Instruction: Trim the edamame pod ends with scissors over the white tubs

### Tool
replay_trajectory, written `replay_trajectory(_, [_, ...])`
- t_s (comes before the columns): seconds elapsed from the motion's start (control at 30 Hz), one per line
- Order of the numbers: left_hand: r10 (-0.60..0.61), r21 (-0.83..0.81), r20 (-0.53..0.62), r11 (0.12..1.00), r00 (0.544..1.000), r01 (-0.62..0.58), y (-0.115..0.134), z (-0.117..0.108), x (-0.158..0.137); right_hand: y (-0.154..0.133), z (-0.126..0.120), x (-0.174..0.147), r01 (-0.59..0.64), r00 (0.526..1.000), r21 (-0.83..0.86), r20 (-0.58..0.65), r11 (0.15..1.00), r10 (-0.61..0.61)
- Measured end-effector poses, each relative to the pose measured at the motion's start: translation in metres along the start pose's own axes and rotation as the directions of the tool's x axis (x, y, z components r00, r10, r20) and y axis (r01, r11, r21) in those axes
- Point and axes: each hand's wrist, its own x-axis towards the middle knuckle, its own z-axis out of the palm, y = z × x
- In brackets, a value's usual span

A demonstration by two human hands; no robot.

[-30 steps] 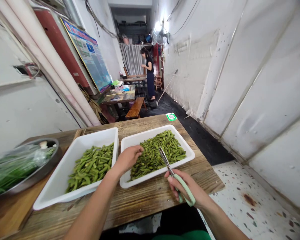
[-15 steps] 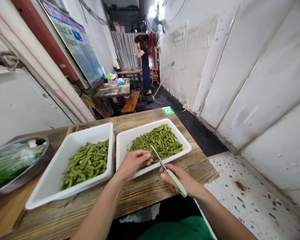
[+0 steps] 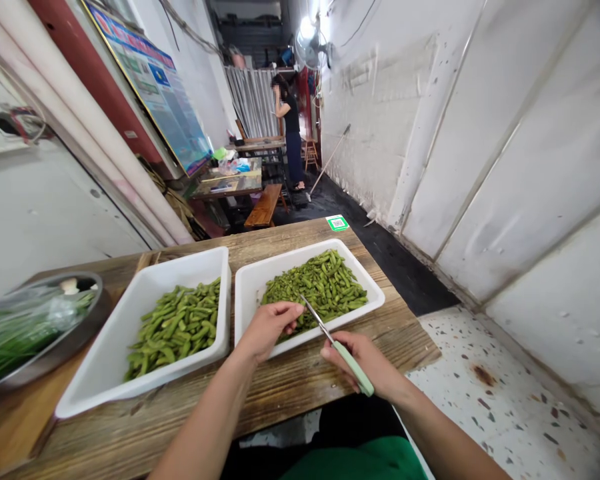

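My right hand (image 3: 357, 360) is wrapped round the pale green handles of a pair of scissors (image 3: 349, 365). Their metal blades point up and left, with the tips close to my left fingertips. With thumb and fingers pinched, my left hand (image 3: 270, 325) holds an edamame pod, mostly hidden by the fingers. Both hands are at the near rim of the right white tray (image 3: 247, 280). Green edamame pods (image 3: 330, 277) are heaped in it. To its left, a second white tray (image 3: 100, 357) holds more edamame pods (image 3: 180, 327), piled toward its right side.
A metal bowl (image 3: 93, 320) with bagged green vegetables stands at the wooden table's (image 3: 275, 393) left end. A QR code card (image 3: 337, 223) lies at the far corner. Beyond are a wooden bench (image 3: 265, 205), a cluttered table (image 3: 235, 181) and a standing person (image 3: 293, 127).
The whole view has shifted slightly, so the trays appear a little further right. Both hands keep nearly the same pose, the scissors still close to the left fingertips.
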Motion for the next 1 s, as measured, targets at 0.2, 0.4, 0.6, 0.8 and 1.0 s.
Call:
replay_trajectory(0.2, [-0.059, -0.371, -0.072, 0.928, 0.996, 0.028, 0.005, 0.001, -0.002, 0.000, 0.001, -0.003, 0.055, 0.992, 0.157, 0.103, 0.986, -0.072])
replay_trajectory(0.4, [0.027, -0.262, -0.106, 0.964, 0.994, -0.054, 0.004, 0.007, -0.006, 0.001, 0.006, -0.001, 0.060, 0.991, 0.150, 0.109, 0.987, -0.077])
replay_trajectory(0.6, [0.075, -0.161, -0.128, 0.982, 0.989, -0.095, 0.002, 0.011, -0.008, -0.004, 0.007, -0.001, 0.035, 0.995, 0.109, 0.085, 0.993, -0.044])
replay_trajectory(0.8, [0.094, -0.057, -0.089, 0.993, 0.992, -0.099, 0.003, 0.018, -0.010, -0.002, 0.007, 0.002, 0.004, 0.999, 0.095, 0.043, 0.995, -0.008])
replay_trajectory(1.0, [0.487, 0.506, -0.429, 0.827, 0.761, -0.244, 0.020, -0.018, -0.024, 0.003, 0.001, -0.001, 0.034, 0.999, 0.130, 0.023, 0.991, -0.037])
